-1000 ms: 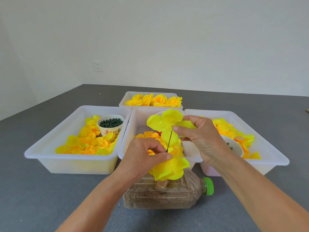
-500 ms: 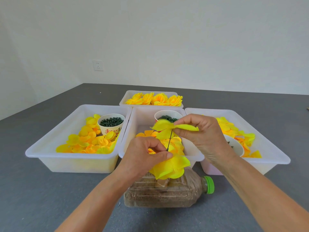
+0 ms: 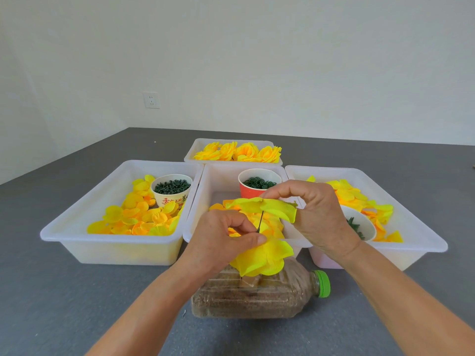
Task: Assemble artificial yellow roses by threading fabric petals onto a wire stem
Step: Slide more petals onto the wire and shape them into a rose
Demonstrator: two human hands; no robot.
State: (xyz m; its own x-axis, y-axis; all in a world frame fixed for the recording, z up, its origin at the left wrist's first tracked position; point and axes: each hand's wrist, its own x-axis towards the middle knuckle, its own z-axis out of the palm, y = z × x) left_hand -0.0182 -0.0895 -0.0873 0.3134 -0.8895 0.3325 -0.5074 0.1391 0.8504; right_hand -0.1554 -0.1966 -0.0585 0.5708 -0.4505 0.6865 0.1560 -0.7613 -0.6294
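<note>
A thin dark wire stem (image 3: 260,223) stands up from a sand-filled plastic bottle (image 3: 257,296) lying on its side. My left hand (image 3: 223,240) pinches the stem just above a cluster of yellow fabric petals (image 3: 264,258) threaded on it. My right hand (image 3: 313,214) pinches a flat yellow petal piece (image 3: 267,208) lying level over the wire's tip. Whether the tip pierces the piece is hidden.
Three white bins sit side by side: the left bin (image 3: 77,227) with loose petals and a cup of green parts (image 3: 171,190), the middle bin (image 3: 218,181) with a red cup (image 3: 257,183), the right bin (image 3: 411,227) with petals. A back bin (image 3: 200,147) holds finished roses (image 3: 239,151).
My right hand has turned the petal piece from upright to flat and lowered it onto the wire's tip. My left hand has kept its pinch on the stem.
</note>
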